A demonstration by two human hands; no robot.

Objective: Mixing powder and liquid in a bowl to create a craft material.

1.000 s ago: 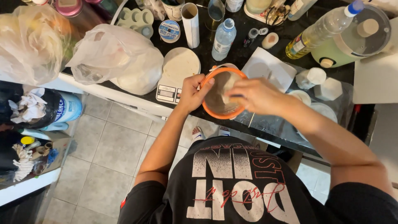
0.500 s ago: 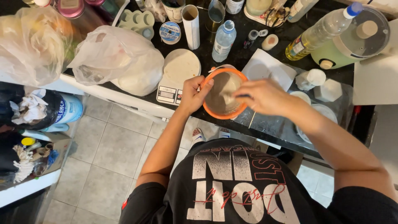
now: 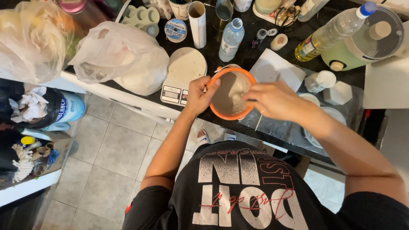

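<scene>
An orange bowl [image 3: 221,113] with a pale grey-beige mix inside sits at the front edge of the dark counter [image 3: 251,55]. My left hand [image 3: 199,94] grips its left rim, thumb over the edge. My right hand [image 3: 275,100] hovers over the bowl's right side with fingers closed; whatever it holds in the mix is hidden under the fingers. A white kitchen scale [image 3: 181,74] with a round plate stands just left of the bowl.
Around the bowl: a water bottle [image 3: 231,39], a white cylinder [image 3: 197,18], an oil bottle [image 3: 330,32], a green lidded pot [image 3: 370,36], white moulded pieces [image 3: 328,79] and a clear sheet [image 3: 289,127]. Plastic bags [image 3: 123,55] lie left. Tiled floor below.
The view has shifted a little. My right hand has moved slightly over the bowl while the left keeps its grip on the rim.
</scene>
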